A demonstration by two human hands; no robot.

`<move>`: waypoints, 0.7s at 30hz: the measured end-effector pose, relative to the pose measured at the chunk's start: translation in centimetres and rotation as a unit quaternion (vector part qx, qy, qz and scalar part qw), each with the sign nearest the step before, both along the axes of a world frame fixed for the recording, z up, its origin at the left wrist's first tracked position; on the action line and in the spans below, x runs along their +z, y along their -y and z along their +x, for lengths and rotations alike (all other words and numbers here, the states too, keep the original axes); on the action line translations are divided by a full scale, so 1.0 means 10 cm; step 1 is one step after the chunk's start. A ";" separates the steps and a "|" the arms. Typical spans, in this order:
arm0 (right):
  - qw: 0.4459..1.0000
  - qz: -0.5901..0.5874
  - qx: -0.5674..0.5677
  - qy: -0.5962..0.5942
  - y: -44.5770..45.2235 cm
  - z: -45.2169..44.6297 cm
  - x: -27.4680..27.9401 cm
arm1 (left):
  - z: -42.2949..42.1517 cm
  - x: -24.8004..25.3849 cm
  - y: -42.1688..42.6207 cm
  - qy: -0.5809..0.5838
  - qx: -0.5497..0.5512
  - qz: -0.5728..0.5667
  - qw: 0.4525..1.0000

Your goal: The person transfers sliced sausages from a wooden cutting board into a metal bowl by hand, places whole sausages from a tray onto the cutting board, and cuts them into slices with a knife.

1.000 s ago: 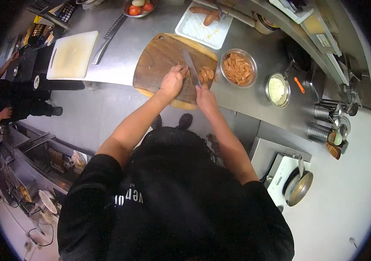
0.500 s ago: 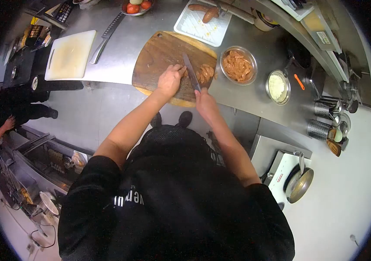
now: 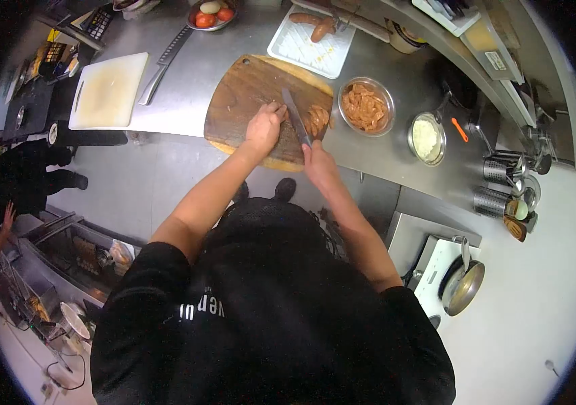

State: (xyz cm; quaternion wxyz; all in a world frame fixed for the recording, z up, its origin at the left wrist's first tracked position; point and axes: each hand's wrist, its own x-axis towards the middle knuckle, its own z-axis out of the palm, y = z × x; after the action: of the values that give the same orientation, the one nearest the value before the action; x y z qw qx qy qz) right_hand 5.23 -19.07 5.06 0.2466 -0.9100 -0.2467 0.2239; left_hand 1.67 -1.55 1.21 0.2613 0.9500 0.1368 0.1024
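Observation:
My left hand [image 3: 265,128] has its fingers curled down on the wooden cutting board [image 3: 240,94], against a piece of sausage that is mostly hidden under the fingertips. In my right hand [image 3: 319,162] is the handle of a kitchen knife [image 3: 295,115]. Its blade lies close beside the left fingertips and points to the far side of the board. Right of the blade is a small pile of sausage slices [image 3: 317,120]. A metal bowl [image 3: 390,121] beside the board holds more sliced sausage [image 3: 365,108]. Whole sausages [image 3: 321,29] lie on a white tray [image 3: 294,57] behind the board.
A bowl of chopped white food [image 3: 425,138] and an orange-handled tool [image 3: 460,129] are at right. At left lie a white cutting board [image 3: 109,91] and another knife [image 3: 156,82]. A frying pan [image 3: 467,290] sits on a cooktop. A co-worker's hand [image 3: 9,216] shows far left.
The whole view has shifted slightly. My hands and the knife keep nearly the same place on the board. The co-worker's hand at far left has moved and its fingers are now extended.

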 end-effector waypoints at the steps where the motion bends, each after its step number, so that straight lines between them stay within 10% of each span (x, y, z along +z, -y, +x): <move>1: 1.000 -0.003 0.008 -0.005 0.01 -0.02 0.01 | 0.01 -0.04 0.00 0.002 0.002 0.008 1.000; 21: 1.000 0.007 -0.013 -0.025 0.00 -0.07 0.05 | -0.05 -0.05 -0.05 0.054 -0.016 -0.029 0.998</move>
State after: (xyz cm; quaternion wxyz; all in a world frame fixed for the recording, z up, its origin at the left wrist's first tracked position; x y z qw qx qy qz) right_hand 4.49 -19.07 5.54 0.2623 -0.9054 -0.2303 0.2418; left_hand 1.20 -1.04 0.69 0.2975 0.9370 0.1105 0.1459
